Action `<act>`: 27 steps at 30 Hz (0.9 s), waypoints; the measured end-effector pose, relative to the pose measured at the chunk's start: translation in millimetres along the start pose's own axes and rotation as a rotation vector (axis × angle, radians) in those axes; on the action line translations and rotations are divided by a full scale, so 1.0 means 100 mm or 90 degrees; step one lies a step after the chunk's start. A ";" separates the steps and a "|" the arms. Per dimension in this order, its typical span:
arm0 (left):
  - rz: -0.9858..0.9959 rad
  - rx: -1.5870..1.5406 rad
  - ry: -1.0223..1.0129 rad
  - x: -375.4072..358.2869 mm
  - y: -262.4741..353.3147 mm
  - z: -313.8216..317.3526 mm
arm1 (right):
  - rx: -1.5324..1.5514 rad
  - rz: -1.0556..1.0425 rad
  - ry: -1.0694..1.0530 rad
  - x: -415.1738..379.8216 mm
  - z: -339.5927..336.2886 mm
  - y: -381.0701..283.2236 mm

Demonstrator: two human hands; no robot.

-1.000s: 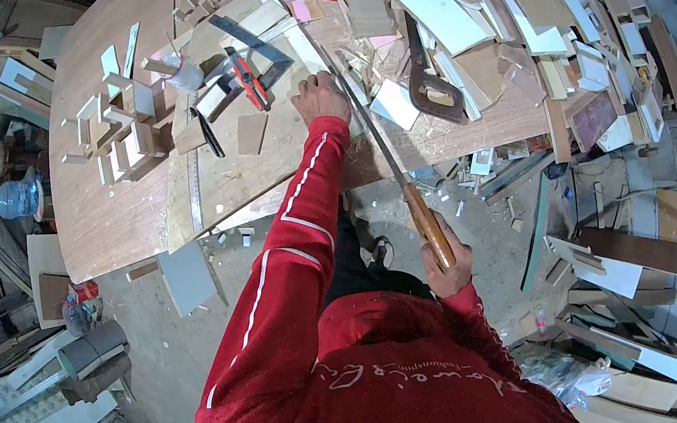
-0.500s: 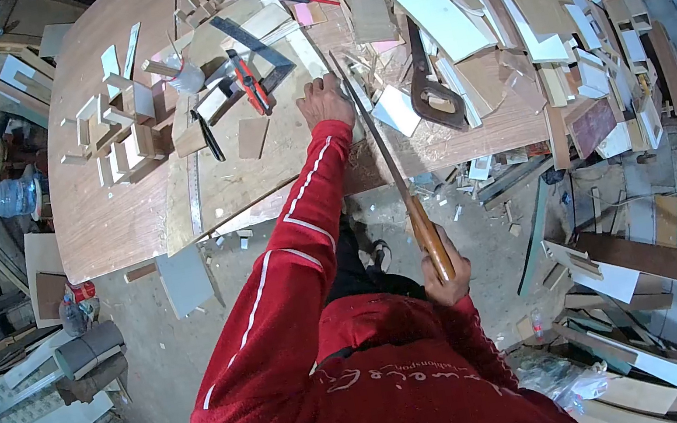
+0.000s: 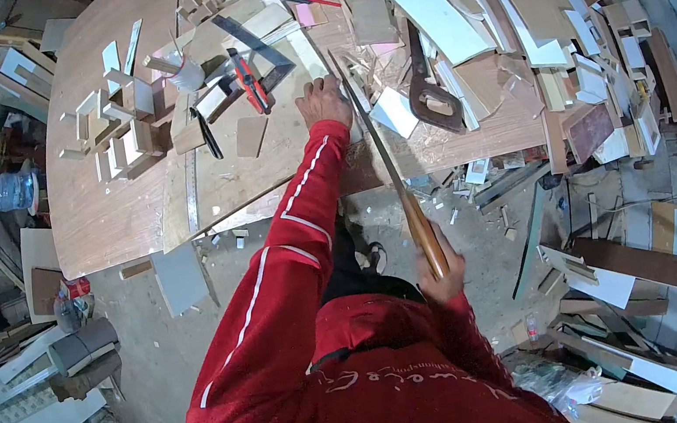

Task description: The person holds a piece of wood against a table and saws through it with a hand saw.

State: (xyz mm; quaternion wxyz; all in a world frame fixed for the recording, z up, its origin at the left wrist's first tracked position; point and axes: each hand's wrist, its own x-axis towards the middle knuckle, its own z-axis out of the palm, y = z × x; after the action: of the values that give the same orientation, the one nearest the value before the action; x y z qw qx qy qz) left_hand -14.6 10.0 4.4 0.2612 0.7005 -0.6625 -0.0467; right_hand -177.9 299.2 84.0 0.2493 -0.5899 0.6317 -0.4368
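In the head view, my right hand (image 3: 442,275) is wrapped round the long wooden handle of a hand saw (image 3: 421,229). Its narrow blade slants up and left across the table's front edge, its far part close beside my left hand (image 3: 323,102). That hand presses down, fingers bent, on a pale wooden strip (image 3: 306,50) lying on a plywood board (image 3: 236,179). My palm hides part of the strip, and I cannot see how deep the blade sits. Left of the hand lie red-handled pliers (image 3: 252,85) and a dark carpenter's square (image 3: 252,44).
A second saw with a dark handle (image 3: 435,106) lies to the right among offcuts. Small wooden box frames (image 3: 135,146) and a white tub (image 3: 188,74) stand at the left. White and brown panels (image 3: 435,10) cover the right side; scraps litter the floor.
My right hand and the saw handle have shifted very slightly up and left. My left hand stays in place on the strip; the whole view has moved a little.
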 end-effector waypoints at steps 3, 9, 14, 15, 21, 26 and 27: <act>0.007 0.008 -0.020 -0.02 0.02 -0.05 | 0.019 0.045 -0.023 0.49 0.27 -0.02; -0.019 -0.005 -0.002 0.01 0.00 -0.01 | 0.053 0.086 -0.050 0.03 0.02 -0.02; 0.008 0.004 0.007 -0.01 0.02 0.00 | 0.009 0.047 -0.031 0.27 0.16 0.04; 0.007 0.006 0.009 0.00 0.01 0.01 | -0.006 0.101 -0.052 0.43 0.26 0.03; -0.028 0.008 0.009 0.02 0.01 0.00 | 0.062 0.113 -0.077 0.21 0.11 -0.03; -0.005 0.027 -0.023 0.03 -0.03 0.03 | 0.047 0.089 -0.058 0.21 0.09 -0.05; -0.004 0.027 -0.022 0.03 -0.01 0.02 | 0.028 0.053 -0.055 0.38 0.18 -0.04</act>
State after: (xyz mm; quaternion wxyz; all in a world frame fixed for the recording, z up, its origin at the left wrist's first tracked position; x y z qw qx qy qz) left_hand -14.6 6.6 2.9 0.2345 0.7071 -0.6656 -0.0459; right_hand -167.9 258.4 85.7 0.3070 -0.5758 0.6344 -0.4143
